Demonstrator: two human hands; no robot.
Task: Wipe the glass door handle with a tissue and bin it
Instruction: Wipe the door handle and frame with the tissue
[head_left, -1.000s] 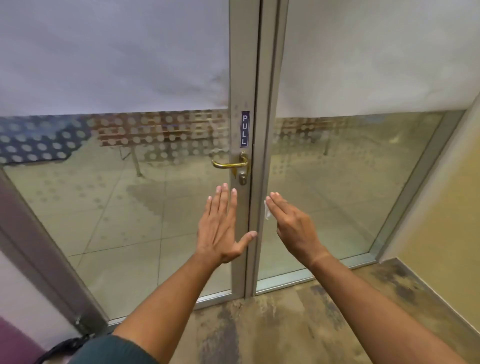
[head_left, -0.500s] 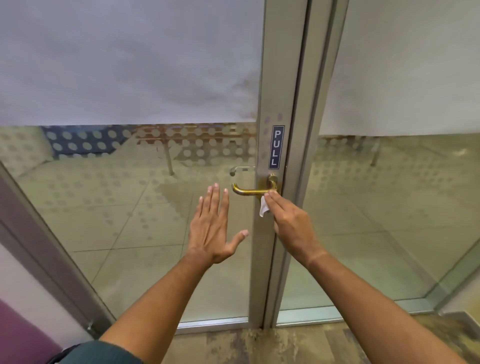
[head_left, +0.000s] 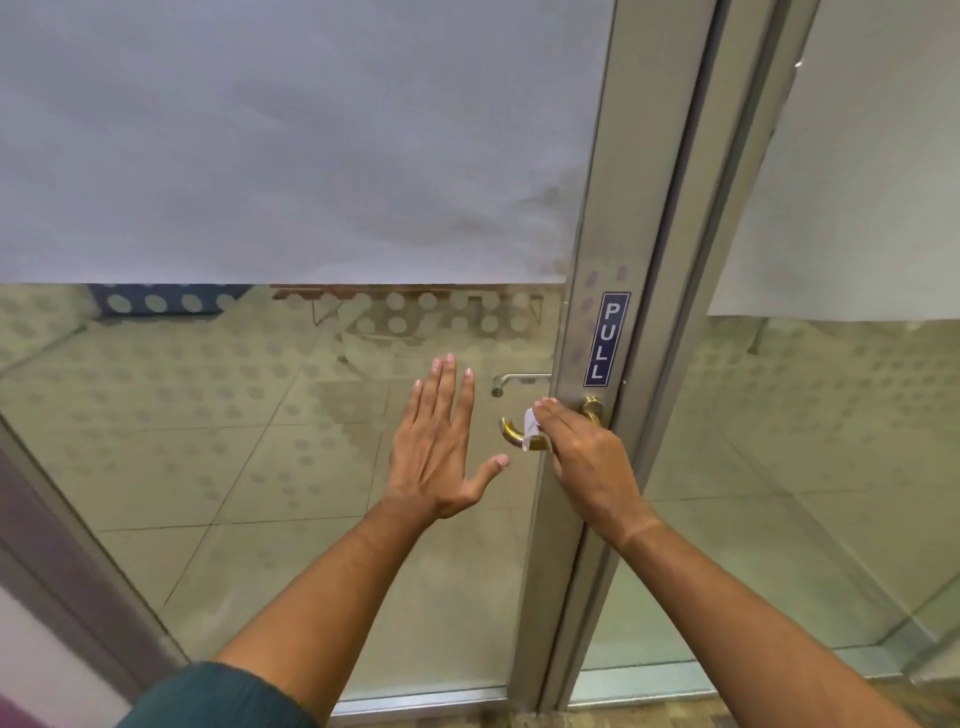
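Note:
A brass lever handle (head_left: 511, 430) juts left from the metal stile of the glass door (head_left: 260, 415), under a blue PULL sign (head_left: 605, 339). My right hand (head_left: 584, 457) lies over the handle and holds a small white tissue (head_left: 532, 428) against the lever; most of the tissue is hidden under my fingers. My left hand (head_left: 441, 441) is spread flat, fingers straight, just left of the handle in front of the glass, holding nothing. Whether it touches the glass I cannot tell.
A second, silver handle (head_left: 511, 382) shows through the glass on the far side. A fixed glass panel (head_left: 831, 467) stands to the right of the metal frame (head_left: 675, 312). Frosted film covers the upper glass. No bin is in view.
I have come closer to the door. My right hand has moved up and left from below the handle base onto the lever with the tissue. My left hand stays spread beside it.

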